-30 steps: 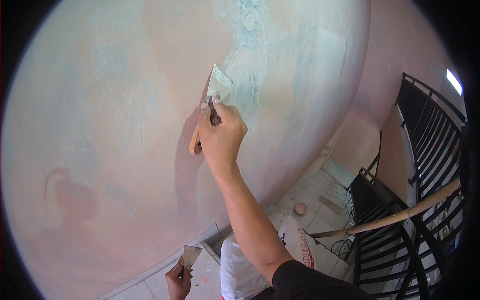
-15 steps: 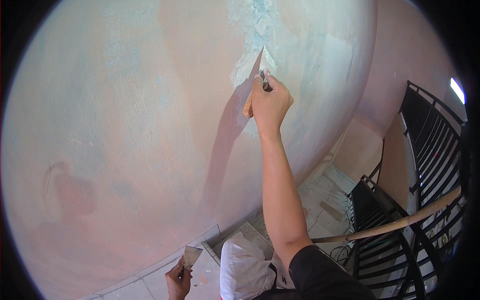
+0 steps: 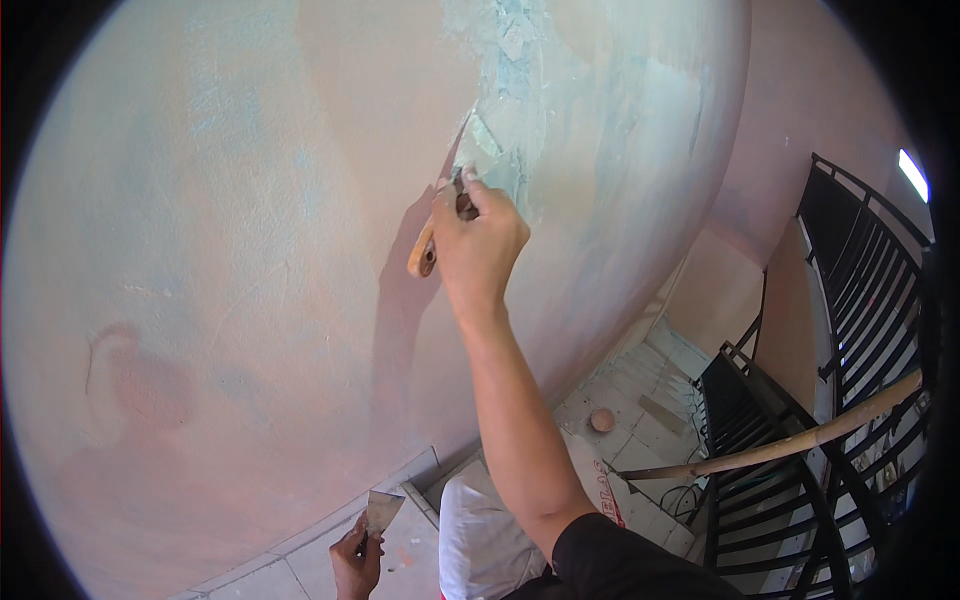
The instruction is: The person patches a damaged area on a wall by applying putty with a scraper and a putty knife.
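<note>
My right hand (image 3: 485,240) is closed around the wooden handle of a putty knife (image 3: 478,143), its blade lying on the painted wall (image 3: 340,230). Pale filler shows on the blade. Just right of it and above runs a rough, bluish-white filled strip (image 3: 514,60). Low down, my left hand (image 3: 355,565) grips a second putty knife (image 3: 382,510) with a wide metal blade pointing up; the fingers hide most of its handle. The two blades are well apart.
A white sack (image 3: 485,540) stands below my right arm. On the tiled floor sit a small round pinkish object (image 3: 602,420) and loose cables. To the right, a wooden pole (image 3: 790,446) crosses black metal railings (image 3: 860,260).
My right hand and its putty knife have moved left and slightly down across the wall, off the filled strip. The left hand stays nearly still. The round floor object has come into sight.
</note>
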### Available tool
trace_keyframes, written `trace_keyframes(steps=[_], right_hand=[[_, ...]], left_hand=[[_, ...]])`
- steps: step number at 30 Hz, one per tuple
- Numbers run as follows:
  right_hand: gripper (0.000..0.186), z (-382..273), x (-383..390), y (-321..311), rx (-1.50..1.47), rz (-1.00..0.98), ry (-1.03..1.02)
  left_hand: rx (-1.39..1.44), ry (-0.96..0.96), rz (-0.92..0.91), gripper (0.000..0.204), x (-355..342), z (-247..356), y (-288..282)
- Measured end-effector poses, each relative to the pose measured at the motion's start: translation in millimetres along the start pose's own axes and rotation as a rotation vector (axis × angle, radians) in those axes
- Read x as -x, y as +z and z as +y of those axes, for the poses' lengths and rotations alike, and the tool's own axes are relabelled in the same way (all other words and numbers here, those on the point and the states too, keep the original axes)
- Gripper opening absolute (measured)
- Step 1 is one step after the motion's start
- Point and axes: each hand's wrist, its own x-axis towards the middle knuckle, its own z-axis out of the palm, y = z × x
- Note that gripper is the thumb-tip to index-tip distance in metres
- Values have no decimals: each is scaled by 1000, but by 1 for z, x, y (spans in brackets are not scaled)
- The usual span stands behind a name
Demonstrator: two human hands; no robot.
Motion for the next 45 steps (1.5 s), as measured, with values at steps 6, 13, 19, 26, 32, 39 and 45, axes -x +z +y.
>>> trace_keyframes(steps=[6,13,19,26,32,39,45], right_hand=[[35,-14,40,4,-41,-47,34],[34,-13,44,-23,-104,-132,140],[30,25,-27,-23,52,94,101],[29,30,-22,-16,43,45,151],[29,19,29,-10,14,2,95],[31,11,89,-24,-62,-140,88],[21,21,18,-41,52,15,-1]], left_hand=[[-7,31,-3,44,-2,1,4],[-47,4,-2,44,-1,2,0],[-13,18,14,44,1,-5,-2],[13,18,-33,43,-4,-2,1],[-1,40,-35,43,-8,-1,1],[2,20,-41,44,-9,-4,0],[-10,31,-31,43,-7,-2,0]])
